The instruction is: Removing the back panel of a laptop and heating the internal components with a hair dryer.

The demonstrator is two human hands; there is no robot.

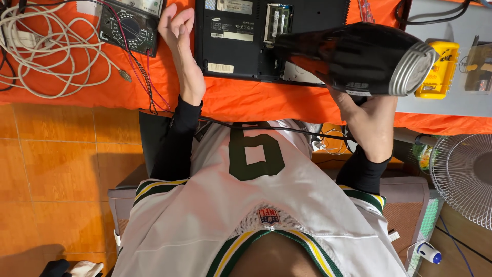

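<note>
My right hand point(370, 120) grips the handle of a black hair dryer point(353, 56) with a silver rear grille. Its nozzle points left at the open memory bay point(277, 21) of a black laptop point(230, 48), which lies bottom-up on the orange-covered table point(246, 100). My left hand point(177, 33) is raised, palm up and fingers loosely curled, holding nothing. It hovers between the laptop's left edge and a black multimeter point(128, 25).
A tangle of white cable point(46, 51) lies at the far left, with red and black test leads point(146, 77) running off the multimeter. A yellow tool point(438, 72) rests on a grey board point(446, 105) at the right. A white fan point(466, 174) stands on the floor lower right.
</note>
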